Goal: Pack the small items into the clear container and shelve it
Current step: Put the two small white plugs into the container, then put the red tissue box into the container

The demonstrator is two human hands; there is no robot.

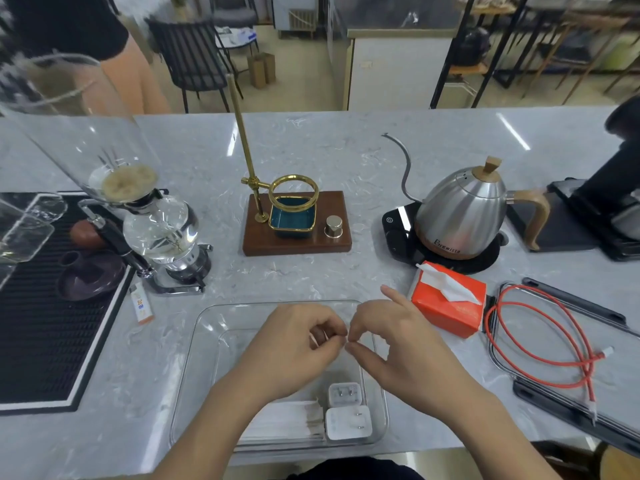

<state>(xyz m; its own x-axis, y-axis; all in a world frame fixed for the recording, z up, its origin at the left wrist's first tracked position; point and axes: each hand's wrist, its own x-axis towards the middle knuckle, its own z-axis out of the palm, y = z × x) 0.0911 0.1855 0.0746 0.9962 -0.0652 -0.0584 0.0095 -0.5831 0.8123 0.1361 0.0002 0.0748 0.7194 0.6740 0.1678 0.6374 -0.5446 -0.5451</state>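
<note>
Nearest: two white wall chargers [346,410] lying side by side in the near right corner of the clear container [201,327], prongs up. Just left of them, a flat stack of white paper-wrapped strips [284,420], long axis roughly left-right along the near wall.

Above the container's middle, both hands meet. Left hand [294,344] has fingers curled, thumb and forefinger pinched on something small and pale; too small to identify. Right hand [391,341] pinches at the same spot, thumb and forefinger closed, other fingers lifted. Fingertips of the two hands are touching or nearly so. Whatever they hold sits directly over the container floor, so a drop lands inside; no reach needed.

Remaining loose items, my read: red cable [540,344] coiled loosely on a clear lid with dark clips [568,403], to the right, long axis running near-far. Right hand is clearly nearer to it. Small lighter [142,306] lies left of the container, beside the black drip mat [52,306]; left hand is nearer.

Orange tissue box [450,303] sits just beyond the right hand, between container and cable.

Further back: siphon brewer [159,230], brass pour-over stand on a wood base [294,216], steel gooseneck kettle [464,209]. No shelf in view.
</note>
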